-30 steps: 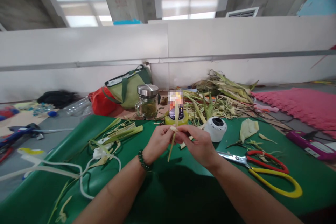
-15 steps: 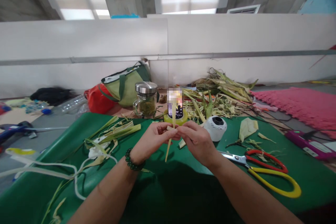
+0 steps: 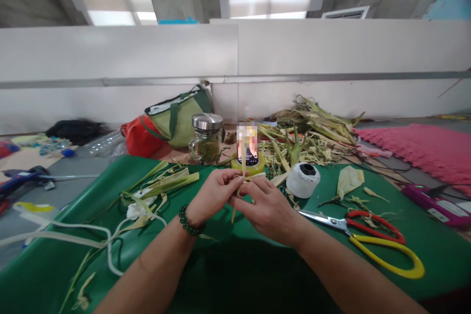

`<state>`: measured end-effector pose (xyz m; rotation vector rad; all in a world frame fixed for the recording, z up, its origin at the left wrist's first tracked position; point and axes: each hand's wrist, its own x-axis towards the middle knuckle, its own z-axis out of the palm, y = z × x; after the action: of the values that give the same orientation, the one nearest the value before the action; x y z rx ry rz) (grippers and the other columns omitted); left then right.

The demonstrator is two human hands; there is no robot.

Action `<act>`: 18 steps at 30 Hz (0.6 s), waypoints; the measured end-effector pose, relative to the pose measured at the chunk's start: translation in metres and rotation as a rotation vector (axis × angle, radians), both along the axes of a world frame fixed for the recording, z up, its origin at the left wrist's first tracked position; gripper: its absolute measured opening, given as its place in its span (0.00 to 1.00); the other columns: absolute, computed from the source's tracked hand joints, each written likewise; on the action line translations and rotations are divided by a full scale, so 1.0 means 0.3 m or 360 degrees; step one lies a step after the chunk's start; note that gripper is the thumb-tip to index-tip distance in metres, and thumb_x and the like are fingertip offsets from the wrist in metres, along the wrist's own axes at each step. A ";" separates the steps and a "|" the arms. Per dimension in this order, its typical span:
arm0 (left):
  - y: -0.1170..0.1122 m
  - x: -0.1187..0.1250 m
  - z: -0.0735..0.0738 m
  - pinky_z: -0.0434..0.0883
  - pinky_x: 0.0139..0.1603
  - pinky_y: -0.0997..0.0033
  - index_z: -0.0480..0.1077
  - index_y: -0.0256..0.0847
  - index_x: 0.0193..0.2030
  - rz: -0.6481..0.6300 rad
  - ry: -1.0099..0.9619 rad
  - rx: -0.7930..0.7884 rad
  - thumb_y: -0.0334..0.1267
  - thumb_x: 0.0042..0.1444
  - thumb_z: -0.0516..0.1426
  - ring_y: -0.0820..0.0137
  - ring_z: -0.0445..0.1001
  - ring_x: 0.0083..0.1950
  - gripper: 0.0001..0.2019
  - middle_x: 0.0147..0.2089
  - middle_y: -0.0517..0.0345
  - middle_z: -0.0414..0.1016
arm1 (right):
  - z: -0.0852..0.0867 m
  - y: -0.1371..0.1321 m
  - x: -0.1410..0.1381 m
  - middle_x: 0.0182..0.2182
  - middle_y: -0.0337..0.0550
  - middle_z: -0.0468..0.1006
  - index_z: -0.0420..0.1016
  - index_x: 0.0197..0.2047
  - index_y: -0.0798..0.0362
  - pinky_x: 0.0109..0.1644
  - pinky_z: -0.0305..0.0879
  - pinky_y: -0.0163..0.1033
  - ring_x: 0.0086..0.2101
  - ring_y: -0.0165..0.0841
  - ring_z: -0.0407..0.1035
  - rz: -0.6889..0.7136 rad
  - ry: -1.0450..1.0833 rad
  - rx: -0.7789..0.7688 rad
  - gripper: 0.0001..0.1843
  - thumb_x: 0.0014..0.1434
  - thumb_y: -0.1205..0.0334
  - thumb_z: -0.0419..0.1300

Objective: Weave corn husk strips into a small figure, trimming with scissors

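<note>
In the middle of the head view, my left hand point(image 3: 217, 194) wears a green bead bracelet and pinches a pale corn husk strip point(image 3: 243, 157) that stands upright. Its thin lower end shows beneath the fingers. My right hand point(image 3: 267, 208) is closed against the same strip, just below and right of the left fingertips. Another pale piece of husk point(image 3: 255, 177) sticks out rightward above the right knuckles. The fingers hide where the pieces meet. Right of my hands sits a white thread spool point(image 3: 302, 184). Scissors point(image 3: 386, 251) with red and yellow handles lie nearer my right forearm.
A phone point(image 3: 243, 156) leans on a yellow tape roll point(image 3: 259, 163) behind my hands. A lidded glass jar point(image 3: 206, 144), a green bag point(image 3: 184, 125) and a husk pile point(image 3: 320, 122) stand along the back. Loose husks point(image 3: 172, 184) and white cord point(image 3: 109, 245) lie left on the green mat point(image 3: 221, 274).
My right hand has shifted left and slightly down, its fingers now across the lower part of the strip. A husk piece now shows pointing right. The whole view has shifted slightly.
</note>
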<state>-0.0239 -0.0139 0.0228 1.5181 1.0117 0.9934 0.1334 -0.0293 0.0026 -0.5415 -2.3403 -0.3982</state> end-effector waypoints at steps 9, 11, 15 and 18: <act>-0.020 -0.002 0.024 0.71 0.29 0.75 0.77 0.36 0.34 -0.0208 0.0096 -0.0036 0.45 0.51 0.59 0.64 0.77 0.35 0.13 0.31 0.54 0.79 | -0.022 0.040 0.018 0.25 0.40 0.75 0.74 0.29 0.53 0.28 0.65 0.34 0.25 0.29 0.68 0.0042 0.1167 -0.1044 0.06 0.54 0.61 0.63; -0.022 -0.005 0.024 0.71 0.30 0.75 0.77 0.37 0.36 -0.0258 0.0102 -0.0054 0.45 0.52 0.58 0.62 0.79 0.37 0.14 0.32 0.52 0.80 | -0.017 0.053 0.025 0.21 0.38 0.73 0.73 0.25 0.54 0.24 0.61 0.32 0.22 0.28 0.65 0.0029 0.1245 -0.1312 0.10 0.51 0.57 0.65; -0.026 -0.003 0.019 0.71 0.31 0.74 0.77 0.37 0.38 -0.0301 0.0122 -0.0050 0.45 0.54 0.56 0.62 0.79 0.37 0.14 0.33 0.51 0.81 | -0.014 0.065 0.026 0.19 0.37 0.72 0.72 0.23 0.55 0.24 0.60 0.32 0.21 0.27 0.64 0.0087 0.1301 -0.1576 0.12 0.48 0.55 0.66; -0.031 0.003 0.018 0.71 0.33 0.73 0.76 0.36 0.38 -0.0293 0.0122 -0.0030 0.43 0.53 0.58 0.62 0.78 0.39 0.13 0.35 0.51 0.80 | -0.017 0.062 0.023 0.18 0.37 0.72 0.72 0.22 0.55 0.24 0.59 0.32 0.21 0.27 0.64 0.0060 0.1299 -0.1612 0.13 0.48 0.55 0.66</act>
<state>-0.0229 -0.0232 0.0281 1.6124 0.9136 0.7998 0.1402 -0.0107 -0.0026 -0.8900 -1.5858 0.9307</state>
